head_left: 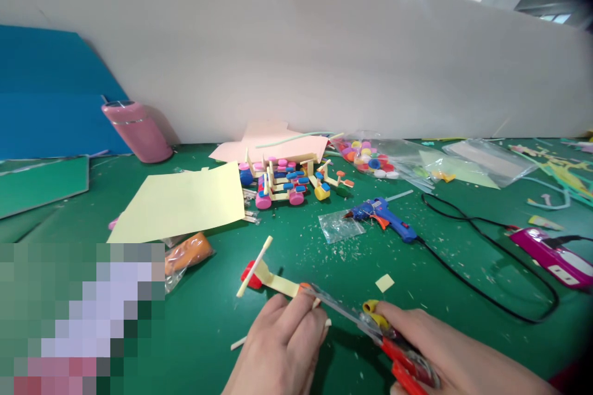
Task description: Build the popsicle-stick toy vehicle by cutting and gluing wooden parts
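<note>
My left hand lies low in the middle, fingers closed around a small craft piece. A pale yellow strip of that piece shows beyond the fingers, with a red round part and a thin cross stick at its far end. An orange part shows at my fingertips. My right hand grips red-handled scissors. Their long blade reaches left to the orange part; whether it touches is unclear. Something yellow sits by my right fingertips. Another thin stick lies left of my left hand.
Assembled toy pieces stand at the back. A blue glue gun rests right of centre, its cord running to a magenta power strip. Yellow paper, a pink bottle and bags of colourful pieces surround them. The lower left is pixelated.
</note>
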{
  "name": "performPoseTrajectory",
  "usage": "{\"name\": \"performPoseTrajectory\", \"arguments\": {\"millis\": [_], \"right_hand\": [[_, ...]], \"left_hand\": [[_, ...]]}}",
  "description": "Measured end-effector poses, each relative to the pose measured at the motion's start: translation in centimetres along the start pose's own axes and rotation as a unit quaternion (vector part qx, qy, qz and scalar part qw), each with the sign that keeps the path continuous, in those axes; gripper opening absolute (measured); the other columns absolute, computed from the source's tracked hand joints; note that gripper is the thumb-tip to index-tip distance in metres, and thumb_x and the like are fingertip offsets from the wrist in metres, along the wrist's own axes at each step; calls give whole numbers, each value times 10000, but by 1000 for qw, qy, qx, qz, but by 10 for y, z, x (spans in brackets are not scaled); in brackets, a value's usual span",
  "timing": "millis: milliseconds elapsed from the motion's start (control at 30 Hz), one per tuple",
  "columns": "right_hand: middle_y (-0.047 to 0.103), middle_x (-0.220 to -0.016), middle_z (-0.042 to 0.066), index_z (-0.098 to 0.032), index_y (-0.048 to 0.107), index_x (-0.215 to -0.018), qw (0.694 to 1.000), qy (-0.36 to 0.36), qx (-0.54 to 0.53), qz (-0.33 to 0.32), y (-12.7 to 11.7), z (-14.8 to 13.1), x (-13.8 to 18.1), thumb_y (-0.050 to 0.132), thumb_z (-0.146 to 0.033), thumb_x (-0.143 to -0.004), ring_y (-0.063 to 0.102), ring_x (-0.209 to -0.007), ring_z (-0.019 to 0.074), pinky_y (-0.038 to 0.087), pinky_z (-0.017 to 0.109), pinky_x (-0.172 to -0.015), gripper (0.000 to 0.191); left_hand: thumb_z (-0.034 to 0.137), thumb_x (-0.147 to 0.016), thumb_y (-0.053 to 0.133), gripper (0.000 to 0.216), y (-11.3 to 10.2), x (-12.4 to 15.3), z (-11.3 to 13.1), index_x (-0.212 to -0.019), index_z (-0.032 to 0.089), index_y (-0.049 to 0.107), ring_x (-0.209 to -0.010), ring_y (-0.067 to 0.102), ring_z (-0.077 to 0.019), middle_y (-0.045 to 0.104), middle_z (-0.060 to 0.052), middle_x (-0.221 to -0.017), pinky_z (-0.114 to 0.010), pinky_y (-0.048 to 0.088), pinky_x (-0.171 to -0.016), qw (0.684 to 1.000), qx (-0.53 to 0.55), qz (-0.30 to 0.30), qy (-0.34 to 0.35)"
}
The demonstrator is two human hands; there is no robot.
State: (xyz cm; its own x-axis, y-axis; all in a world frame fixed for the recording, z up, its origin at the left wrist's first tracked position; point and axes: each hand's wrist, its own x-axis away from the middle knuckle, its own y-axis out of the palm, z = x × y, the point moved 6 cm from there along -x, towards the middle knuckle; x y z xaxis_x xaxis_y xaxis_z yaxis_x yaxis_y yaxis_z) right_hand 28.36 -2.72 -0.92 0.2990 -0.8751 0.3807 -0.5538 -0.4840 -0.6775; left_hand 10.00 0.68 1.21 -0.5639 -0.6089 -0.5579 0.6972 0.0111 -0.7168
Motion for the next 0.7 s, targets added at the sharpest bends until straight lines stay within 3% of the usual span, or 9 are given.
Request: {"name": "performPoseTrajectory", "arguments": {"millis": [133,333,467,600,700], "right_hand": [[681,-836,35,-230,506,-1206,999,-2,-32,0,0,-9,-3,577,-356,-759,618,-672,189,483,248,-592,470],[673,-748,23,-196,562,-1114,999,2,-42,-1,-5,-23,-9,575,-326,-756,595,-636,160,459,215,-578,381],[672,-797,32,-193,550,-1128,1000,8,-8,11,-7,-19,-7,625,-293,-700,601,-735,184,456,225,-630,446],[661,-688,11,-211,591,-1023,999,-27,-17,0,-5,-23,-5,577,-297,-740,592,-603,166,433,215,-540,296],[654,-678,14,-208,597,-965,1000,-27,-2,11,-3,-20,-7,559,-361,-768,586,-596,171,423,222,-516,252]], "left_hand": [[154,-867,313,246,-2,0,5,-779,190,540,-606,559,-159,607,-68,-746,-255,451,-502,999,-31,27,23],[144,-865,310,229,-6,-5,7,-873,183,535,-606,567,-149,628,-75,-799,-247,449,-503,998,-23,54,38],[144,-865,319,210,-5,-5,6,-875,178,526,-613,557,-157,626,-82,-799,-255,459,-518,999,-5,37,35],[138,-856,327,197,-2,-4,4,-838,181,518,-604,546,-162,597,-69,-739,-261,449,-508,1000,7,13,27],[137,-857,320,206,-2,-3,6,-849,184,520,-626,559,-166,606,-74,-771,-266,456,-540,999,-13,27,39]]}}
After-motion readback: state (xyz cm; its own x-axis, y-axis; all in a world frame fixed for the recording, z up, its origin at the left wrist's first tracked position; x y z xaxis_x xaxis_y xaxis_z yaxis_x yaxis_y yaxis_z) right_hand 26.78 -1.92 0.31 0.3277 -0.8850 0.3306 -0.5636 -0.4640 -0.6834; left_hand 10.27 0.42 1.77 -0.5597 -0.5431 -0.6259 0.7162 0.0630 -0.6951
